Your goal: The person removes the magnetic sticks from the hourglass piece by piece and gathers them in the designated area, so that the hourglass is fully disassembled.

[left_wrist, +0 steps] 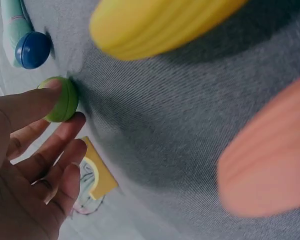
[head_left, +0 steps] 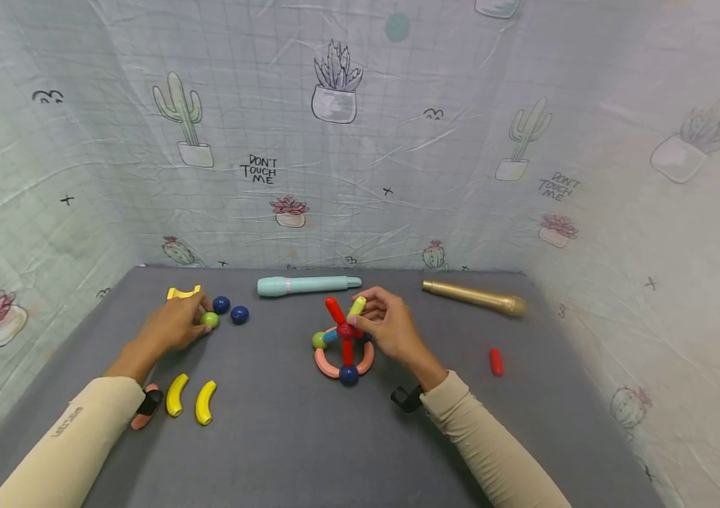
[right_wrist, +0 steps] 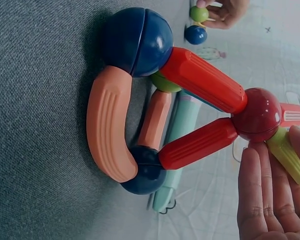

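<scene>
At the left of the head view, my left hand (head_left: 174, 322) pinches a green ball (left_wrist: 66, 102) between thumb and fingers, close over the cloth. Two dark blue balls (head_left: 240, 315) lie just beyond it, and a yellow notched block (left_wrist: 105, 175) is behind the hand. My right hand (head_left: 394, 326) holds a yellow-green rod (head_left: 357, 306) by thumb and fingers, its lower end at a red ball (right_wrist: 256, 114). That ball tops a built frame of red rods (right_wrist: 202, 80), curved salmon pieces (right_wrist: 107, 125), blue balls (right_wrist: 137, 41) and a green ball (head_left: 319, 340).
Two curved yellow pieces (head_left: 205, 403) and a salmon piece (head_left: 142, 422) lie near the left forearm. Along the back are a mint microphone-shaped object (head_left: 306, 285) and a gold one (head_left: 471, 296). A red rod (head_left: 496, 362) lies at right on the grey cloth (head_left: 309, 451).
</scene>
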A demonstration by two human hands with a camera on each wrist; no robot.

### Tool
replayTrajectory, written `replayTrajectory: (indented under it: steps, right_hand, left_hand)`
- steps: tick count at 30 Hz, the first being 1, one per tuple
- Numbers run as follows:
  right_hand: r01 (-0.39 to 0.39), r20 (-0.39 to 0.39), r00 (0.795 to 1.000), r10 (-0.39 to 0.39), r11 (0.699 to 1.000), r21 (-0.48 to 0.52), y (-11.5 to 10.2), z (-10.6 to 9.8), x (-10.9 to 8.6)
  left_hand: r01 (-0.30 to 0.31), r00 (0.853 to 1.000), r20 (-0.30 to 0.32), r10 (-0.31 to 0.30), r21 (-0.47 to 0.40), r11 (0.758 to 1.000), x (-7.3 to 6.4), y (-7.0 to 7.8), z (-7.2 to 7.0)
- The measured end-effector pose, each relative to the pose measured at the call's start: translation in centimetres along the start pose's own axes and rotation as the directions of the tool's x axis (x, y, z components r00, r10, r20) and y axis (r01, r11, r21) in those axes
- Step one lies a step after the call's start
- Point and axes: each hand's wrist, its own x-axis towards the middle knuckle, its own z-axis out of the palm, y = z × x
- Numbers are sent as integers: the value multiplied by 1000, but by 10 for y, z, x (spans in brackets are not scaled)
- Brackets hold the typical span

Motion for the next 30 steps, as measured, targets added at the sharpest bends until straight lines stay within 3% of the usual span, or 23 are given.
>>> replayTrajectory:
  steps: [4, 9, 13, 19, 24, 30]
  right_hand:
    - [8, -13, 1000, -8, 1000, -14, -2, 2, 0]
    - [10, -29, 1000, -12, 998, -58, -4, 3, -2]
    - [12, -49, 999, -17, 995, -98, -5, 4, -2]
    - [36, -86, 995, -46, 994, -107, -3, 2, -3]
    - [51, -122, 990, -68, 989, -138, -1, -7, -6]
    - [46, -147, 987, -71, 984, -170, 3, -25, -13]
  left_hand:
    - [7, 1000, -20, -7, -10, 1000, -2, -3, 3]
    - [10, 993, -120, -10, 6, 1000, -7, 7, 1]
    - [-23, 982, -187, 19, -19, 1000, -10, 36, -4]
    - [-150, 971, -206, 118, -143, 978, -6, 94, -1]
    - [-219, 969, -182, 167, -320, 922, 2, 136, 14]
    - [-220, 976, -119, 185, -568, 793, 11, 170, 32]
